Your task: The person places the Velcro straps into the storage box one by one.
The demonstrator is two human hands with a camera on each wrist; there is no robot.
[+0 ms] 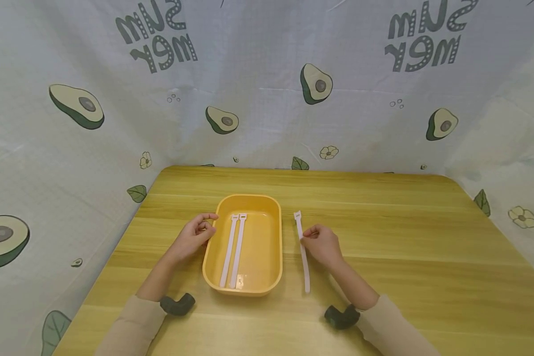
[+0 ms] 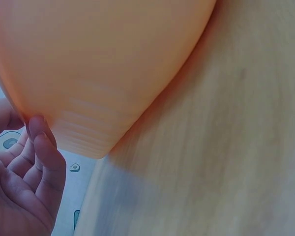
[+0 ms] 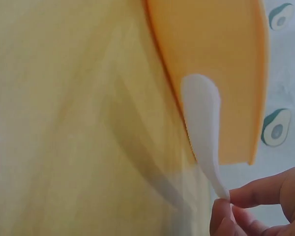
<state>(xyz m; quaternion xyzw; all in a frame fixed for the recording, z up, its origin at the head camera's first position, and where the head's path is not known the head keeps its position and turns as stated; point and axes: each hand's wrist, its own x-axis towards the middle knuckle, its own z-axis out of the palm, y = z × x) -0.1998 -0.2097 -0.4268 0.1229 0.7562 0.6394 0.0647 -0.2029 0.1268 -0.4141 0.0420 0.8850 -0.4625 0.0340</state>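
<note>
A yellow rectangular plastic tray [image 1: 273, 257] with rounded corners sits on the table, and two white cable straps [image 1: 238, 247] with slotted heads lie side by side in its left half. My left hand [image 1: 193, 237] pinches the tray's left rim between thumb and fingers; the left wrist view shows this hand [image 2: 27, 172] against the tray's outer wall [image 2: 103, 73]. Right of the tray, my right hand [image 1: 325, 244] pinches a third white cable strap [image 1: 304, 267] around its middle. In the right wrist view that strap [image 3: 204, 113] hangs above the table, casting a shadow.
The wood-grain table [image 1: 405, 237] extends to both sides. Behind it hangs a white curtain [image 1: 258, 64] printed with avocados. Dark bent pieces [image 1: 178, 304] sit at both wrists, close to the sleeve cuffs.
</note>
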